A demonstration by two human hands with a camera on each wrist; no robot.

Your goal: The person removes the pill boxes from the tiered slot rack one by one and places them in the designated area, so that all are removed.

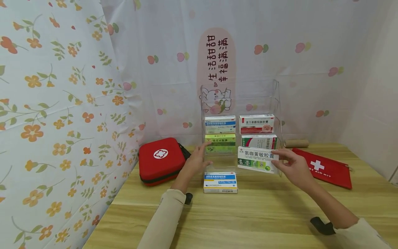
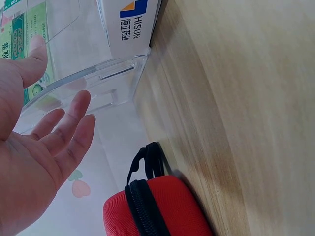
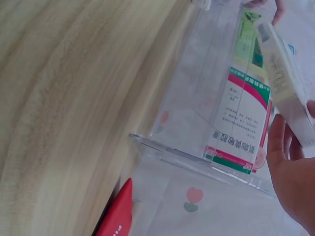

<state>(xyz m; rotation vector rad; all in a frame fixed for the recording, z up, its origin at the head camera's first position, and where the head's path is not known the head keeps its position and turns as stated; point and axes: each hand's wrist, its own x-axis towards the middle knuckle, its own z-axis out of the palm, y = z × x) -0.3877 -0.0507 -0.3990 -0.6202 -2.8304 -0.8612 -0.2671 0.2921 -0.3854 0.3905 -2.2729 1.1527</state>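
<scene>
My right hand (image 1: 290, 166) pinches the right end of a white medicine box (image 1: 256, 159) with green pictures, held tilted in front of the clear acrylic rack (image 1: 237, 92). Seen from the right wrist, that box (image 3: 283, 73) shows its narrow side, fingers (image 3: 279, 140) at one end. Behind it stands a green-and-red medicine box (image 1: 260, 141). At the rack's left side, my left hand (image 1: 196, 162) has loosely spread fingers and holds nothing, near a green medicine box (image 1: 220, 143). A blue-and-white medicine box (image 1: 220, 181) stands at the bottom left.
Higher in the rack are another blue-and-white box (image 1: 220, 125) and a red-and-white box (image 1: 256, 124). A red hard case (image 1: 160, 160) sits left on the wooden table (image 1: 248, 214). To the right lie a red first aid pouch (image 1: 329, 169) and a brown roll (image 1: 296, 143).
</scene>
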